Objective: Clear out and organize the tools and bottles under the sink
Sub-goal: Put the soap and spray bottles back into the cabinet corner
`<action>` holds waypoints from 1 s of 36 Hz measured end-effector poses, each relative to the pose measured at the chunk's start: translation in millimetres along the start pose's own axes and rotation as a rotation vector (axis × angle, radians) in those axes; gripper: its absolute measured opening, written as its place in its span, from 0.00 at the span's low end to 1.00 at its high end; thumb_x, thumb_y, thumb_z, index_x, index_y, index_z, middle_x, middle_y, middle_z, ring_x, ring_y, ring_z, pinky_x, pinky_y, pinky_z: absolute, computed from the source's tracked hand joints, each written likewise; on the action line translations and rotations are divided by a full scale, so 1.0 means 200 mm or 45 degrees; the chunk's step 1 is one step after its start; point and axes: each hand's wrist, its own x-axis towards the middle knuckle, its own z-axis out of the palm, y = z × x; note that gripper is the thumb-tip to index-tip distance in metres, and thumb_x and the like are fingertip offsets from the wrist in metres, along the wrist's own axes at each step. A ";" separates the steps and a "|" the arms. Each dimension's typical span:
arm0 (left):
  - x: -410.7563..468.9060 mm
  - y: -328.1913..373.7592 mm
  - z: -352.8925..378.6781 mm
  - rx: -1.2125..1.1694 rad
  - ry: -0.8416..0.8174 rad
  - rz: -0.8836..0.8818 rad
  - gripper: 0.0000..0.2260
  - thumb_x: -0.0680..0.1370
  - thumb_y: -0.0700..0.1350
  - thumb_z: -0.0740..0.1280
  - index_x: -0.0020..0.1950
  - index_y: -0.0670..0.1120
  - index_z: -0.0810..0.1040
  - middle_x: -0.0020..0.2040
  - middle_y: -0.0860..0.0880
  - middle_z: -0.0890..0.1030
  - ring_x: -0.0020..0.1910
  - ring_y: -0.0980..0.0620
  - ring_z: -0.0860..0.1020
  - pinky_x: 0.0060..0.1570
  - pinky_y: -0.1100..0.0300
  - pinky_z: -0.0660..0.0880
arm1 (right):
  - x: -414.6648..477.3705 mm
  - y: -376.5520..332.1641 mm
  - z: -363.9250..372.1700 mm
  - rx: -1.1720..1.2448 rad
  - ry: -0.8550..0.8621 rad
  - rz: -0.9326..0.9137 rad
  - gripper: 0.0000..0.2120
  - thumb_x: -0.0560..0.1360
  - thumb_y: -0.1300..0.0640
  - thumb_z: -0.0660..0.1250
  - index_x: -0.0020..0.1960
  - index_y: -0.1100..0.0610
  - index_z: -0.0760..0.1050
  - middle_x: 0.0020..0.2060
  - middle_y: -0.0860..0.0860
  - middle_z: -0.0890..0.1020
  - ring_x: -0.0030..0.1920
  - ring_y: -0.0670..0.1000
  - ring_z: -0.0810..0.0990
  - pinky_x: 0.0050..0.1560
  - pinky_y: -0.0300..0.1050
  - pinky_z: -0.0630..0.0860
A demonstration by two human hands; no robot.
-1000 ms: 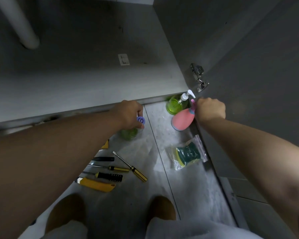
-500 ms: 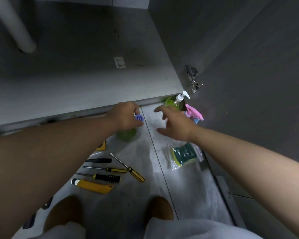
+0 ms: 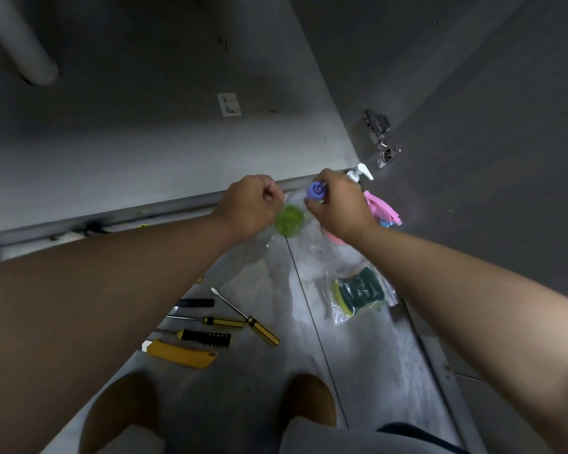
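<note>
at far left a pale pipe (image 3: 23, 47) comes down to the grey cabinet floor (image 3: 128, 152). below it, out on the tiled floor (image 3: 368, 371), our tools lie close together: a yellow utility knife (image 3: 181, 353), a black-handled screwdriver (image 3: 205, 337), a thin yellow-and-black screwdriver (image 3: 223, 322), a plain black handle (image 3: 195, 303) and, slanting beside them, a larger flat screwdriver (image 3: 263, 334).

in the middle, at the cabinet's front edge, our left hand (image 3: 250, 204) has its fingers curled in and pinches the left side of a clear plastic bag (image 3: 312, 237) with a green round pad (image 3: 289, 220) showing through it. our right hand (image 3: 338, 204) is just beside it, thumb and fingers nipping a purple round piece (image 3: 316, 190) with a spiral mark, at the bag's top.

behind the right hand we see the white head of a pump bottle (image 3: 361, 173) and a pink spray bottle (image 3: 382, 209), both by the cabinet's right wall. nearer us lies a bagged green sponge (image 3: 358, 291). a metal hinge (image 3: 379, 139) sits on the door at right.
</note>
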 end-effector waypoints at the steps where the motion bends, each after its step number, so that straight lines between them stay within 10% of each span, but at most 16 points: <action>1: 0.00 -0.01 0.00 0.014 -0.015 -0.002 0.05 0.79 0.43 0.69 0.49 0.46 0.84 0.45 0.52 0.83 0.44 0.55 0.79 0.43 0.67 0.70 | 0.03 0.02 -0.01 -0.016 0.010 0.026 0.10 0.74 0.56 0.72 0.53 0.58 0.75 0.47 0.55 0.77 0.45 0.55 0.76 0.44 0.44 0.71; 15: -0.04 -0.13 0.02 0.212 -0.299 -0.020 0.05 0.79 0.40 0.68 0.50 0.46 0.84 0.49 0.48 0.83 0.42 0.54 0.77 0.39 0.65 0.72 | 0.13 0.09 -0.11 -0.123 0.014 0.193 0.12 0.77 0.60 0.66 0.60 0.60 0.75 0.57 0.62 0.74 0.53 0.63 0.77 0.53 0.49 0.73; 20: -0.06 -0.05 0.06 0.363 -0.493 -0.001 0.06 0.79 0.43 0.67 0.53 0.48 0.83 0.52 0.49 0.82 0.51 0.50 0.79 0.54 0.58 0.75 | 0.00 0.07 -0.14 0.039 0.055 0.252 0.23 0.74 0.58 0.70 0.67 0.58 0.68 0.61 0.60 0.73 0.56 0.62 0.76 0.54 0.51 0.74; 23: -0.08 0.01 0.10 0.494 -0.640 0.032 0.08 0.81 0.46 0.66 0.57 0.49 0.82 0.54 0.51 0.79 0.51 0.53 0.75 0.50 0.64 0.68 | -0.22 0.08 -0.12 0.195 0.184 0.323 0.13 0.75 0.54 0.69 0.55 0.57 0.71 0.48 0.54 0.78 0.47 0.57 0.77 0.45 0.47 0.71; 27: -0.10 0.09 0.23 0.680 -0.868 0.080 0.12 0.81 0.49 0.67 0.64 0.47 0.78 0.62 0.47 0.78 0.60 0.49 0.76 0.51 0.64 0.67 | -0.59 0.21 0.01 0.220 0.016 0.731 0.24 0.77 0.38 0.62 0.33 0.56 0.73 0.29 0.48 0.76 0.43 0.59 0.81 0.40 0.45 0.69; 31: -0.12 0.13 0.44 0.670 -0.996 0.013 0.22 0.82 0.52 0.66 0.74 0.48 0.69 0.70 0.43 0.74 0.66 0.45 0.74 0.59 0.61 0.70 | -0.84 0.43 0.12 0.640 -0.036 1.381 0.29 0.74 0.33 0.63 0.61 0.54 0.80 0.55 0.56 0.83 0.55 0.60 0.82 0.58 0.53 0.79; 36: -0.13 0.13 0.70 0.544 -0.998 0.003 0.32 0.83 0.51 0.65 0.83 0.48 0.55 0.81 0.42 0.60 0.78 0.43 0.64 0.73 0.54 0.64 | -0.89 0.54 0.21 1.354 -0.119 1.693 0.35 0.71 0.33 0.70 0.66 0.59 0.72 0.43 0.55 0.77 0.39 0.57 0.76 0.45 0.52 0.80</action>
